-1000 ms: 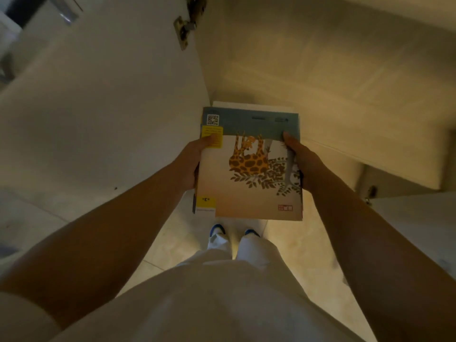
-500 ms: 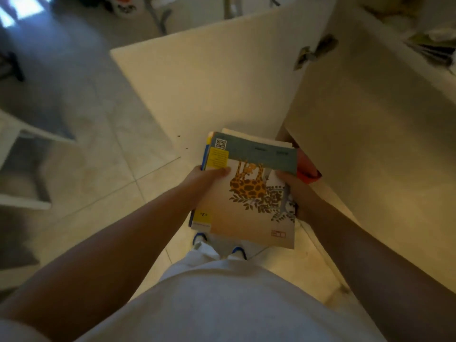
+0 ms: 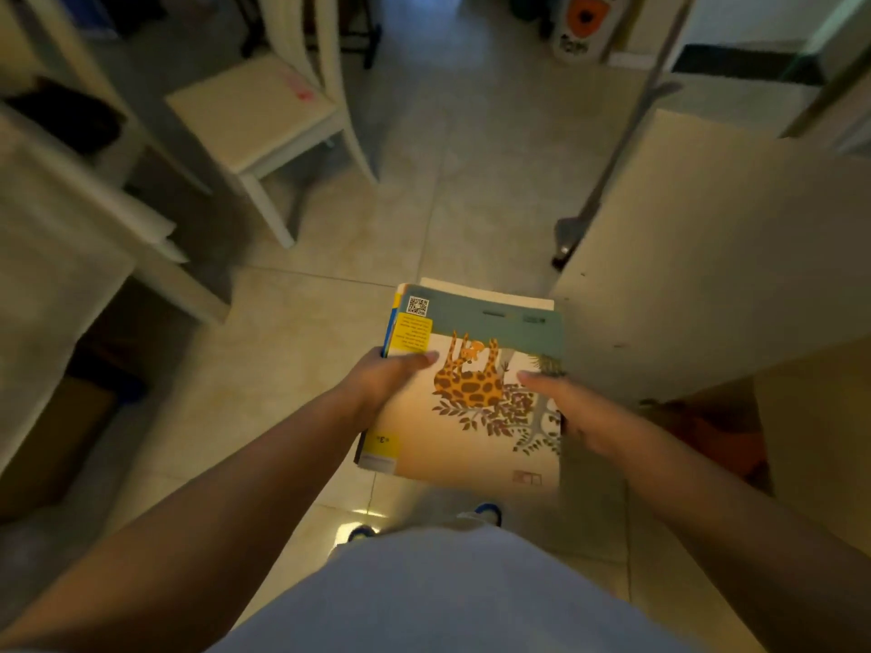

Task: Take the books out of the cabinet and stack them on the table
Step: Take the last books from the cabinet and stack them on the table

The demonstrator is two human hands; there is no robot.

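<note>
I'm holding the stack of books out in front of me at waist height, over the tiled floor, giraffe cover facing up. My left hand is clamping the left edge, thumb lying flat across the cover by the yellow label, the other fingers tucked under where I can't see them. My right hand is gripping the right edge the same way, thumb on top pointing at the giraffe. At least one more book is peeking out beyond the top one's far edge, pale pages showing.

Just to my right, the open cabinet door is standing close beside the books. Below it, in the dim opening, something reddish is lying, too dark to make out. A mop or broom is leaning behind the door. Ahead on the left, a white chair is standing on the tiles, and a pale surface is filling the left edge, blurred. My shoe tips are showing below the books.
</note>
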